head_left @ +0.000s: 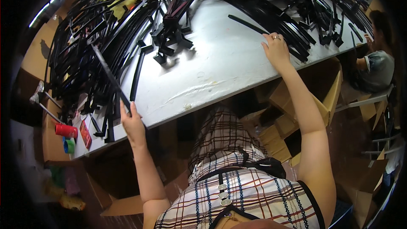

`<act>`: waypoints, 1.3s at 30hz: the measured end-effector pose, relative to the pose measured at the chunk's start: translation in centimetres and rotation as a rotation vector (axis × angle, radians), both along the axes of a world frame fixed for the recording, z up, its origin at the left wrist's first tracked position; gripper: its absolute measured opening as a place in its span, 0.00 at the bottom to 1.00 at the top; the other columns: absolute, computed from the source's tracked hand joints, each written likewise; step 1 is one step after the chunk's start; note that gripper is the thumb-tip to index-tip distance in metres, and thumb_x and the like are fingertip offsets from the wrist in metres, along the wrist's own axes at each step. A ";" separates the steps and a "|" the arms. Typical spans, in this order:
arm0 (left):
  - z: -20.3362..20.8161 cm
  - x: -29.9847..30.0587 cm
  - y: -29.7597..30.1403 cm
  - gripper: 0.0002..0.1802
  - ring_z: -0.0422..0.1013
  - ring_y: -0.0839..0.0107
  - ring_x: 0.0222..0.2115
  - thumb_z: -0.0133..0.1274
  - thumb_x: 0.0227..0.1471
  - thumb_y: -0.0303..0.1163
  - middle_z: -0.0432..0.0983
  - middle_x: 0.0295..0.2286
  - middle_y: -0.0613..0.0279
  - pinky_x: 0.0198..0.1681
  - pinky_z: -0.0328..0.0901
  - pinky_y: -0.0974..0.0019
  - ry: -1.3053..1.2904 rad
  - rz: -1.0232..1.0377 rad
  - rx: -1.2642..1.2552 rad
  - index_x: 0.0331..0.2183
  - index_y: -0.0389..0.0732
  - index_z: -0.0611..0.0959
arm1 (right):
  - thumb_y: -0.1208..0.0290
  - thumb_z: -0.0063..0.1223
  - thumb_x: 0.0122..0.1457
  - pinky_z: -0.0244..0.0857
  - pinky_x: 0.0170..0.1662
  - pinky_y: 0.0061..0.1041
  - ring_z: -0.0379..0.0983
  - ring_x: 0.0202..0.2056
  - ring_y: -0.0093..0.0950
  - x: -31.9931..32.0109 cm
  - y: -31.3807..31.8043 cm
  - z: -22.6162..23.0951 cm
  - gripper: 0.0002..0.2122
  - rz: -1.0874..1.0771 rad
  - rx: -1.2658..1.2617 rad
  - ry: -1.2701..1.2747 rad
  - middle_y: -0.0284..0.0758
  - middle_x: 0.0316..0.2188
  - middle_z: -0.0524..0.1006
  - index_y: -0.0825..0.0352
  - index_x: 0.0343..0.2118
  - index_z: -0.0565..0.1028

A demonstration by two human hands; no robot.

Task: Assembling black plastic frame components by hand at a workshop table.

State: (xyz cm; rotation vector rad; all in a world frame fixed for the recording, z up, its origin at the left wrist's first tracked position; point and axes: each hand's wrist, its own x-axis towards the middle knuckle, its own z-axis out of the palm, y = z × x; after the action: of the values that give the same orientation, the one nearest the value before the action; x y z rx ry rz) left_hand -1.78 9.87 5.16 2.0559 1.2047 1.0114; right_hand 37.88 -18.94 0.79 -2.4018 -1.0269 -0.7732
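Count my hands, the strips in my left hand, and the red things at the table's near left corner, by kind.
Hands: 2, left hand and right hand
Held in left hand: 1 black strip
Red things: 2, red cylinder and red flat item
Total: 5

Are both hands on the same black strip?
No, the left hand holds one long black strip, while the right hand is at the near end of a separate strip.
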 end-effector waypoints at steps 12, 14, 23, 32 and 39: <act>-3.2 1.3 3.2 0.26 0.75 0.59 0.27 0.51 0.51 0.38 0.77 0.25 0.47 0.35 0.68 0.61 0.186 0.078 0.060 0.49 0.32 0.74 | 0.72 0.48 0.51 0.70 0.39 0.39 0.72 0.39 0.44 11.2 3.6 -1.7 0.08 -0.007 -0.378 -0.057 0.47 0.34 0.73 0.70 0.31 0.73; -3.1 0.9 2.7 0.27 0.74 0.63 0.27 0.55 0.50 0.39 0.77 0.26 0.51 0.35 0.69 0.63 0.113 0.059 0.022 0.50 0.33 0.74 | 0.71 0.50 0.49 0.68 0.39 0.41 0.72 0.37 0.45 11.0 4.1 -0.6 0.09 -0.014 -0.457 0.018 0.47 0.31 0.74 0.72 0.31 0.72; -4.4 -6.5 -3.6 0.22 0.67 0.73 0.33 0.51 0.56 0.40 0.72 0.35 0.60 0.39 0.65 0.71 -0.196 0.008 0.138 0.49 0.39 0.71 | 0.65 0.38 0.60 0.63 0.50 0.40 0.68 0.48 0.46 11.2 3.3 -1.8 0.18 -0.108 -0.357 0.083 0.49 0.45 0.71 0.68 0.49 0.68; -4.3 -5.9 -8.5 0.17 0.67 0.79 0.19 0.48 0.58 0.38 0.74 0.24 0.63 0.20 0.61 0.78 -0.095 -0.131 -0.405 0.45 0.37 0.72 | 0.65 0.36 0.65 0.53 0.26 0.22 0.57 0.21 0.21 -16.8 4.7 6.5 0.12 0.640 -0.357 0.976 0.31 0.19 0.61 0.68 0.39 0.71; -2.0 -6.2 -6.9 0.13 0.63 0.83 0.15 0.43 0.61 0.35 0.66 0.14 0.70 0.18 0.58 0.77 -0.120 -0.135 -0.537 0.41 0.37 0.75 | 0.65 0.39 0.64 0.58 0.30 0.31 0.60 0.22 0.36 -21.8 3.7 2.4 0.14 0.845 -0.704 1.193 0.43 0.17 0.65 0.72 0.27 0.64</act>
State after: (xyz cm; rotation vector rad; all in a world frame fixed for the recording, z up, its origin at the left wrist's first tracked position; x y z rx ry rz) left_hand -8.01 3.01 3.21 1.6067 1.1101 0.6470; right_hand 16.04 -15.21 3.21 -1.8948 -1.5786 1.3143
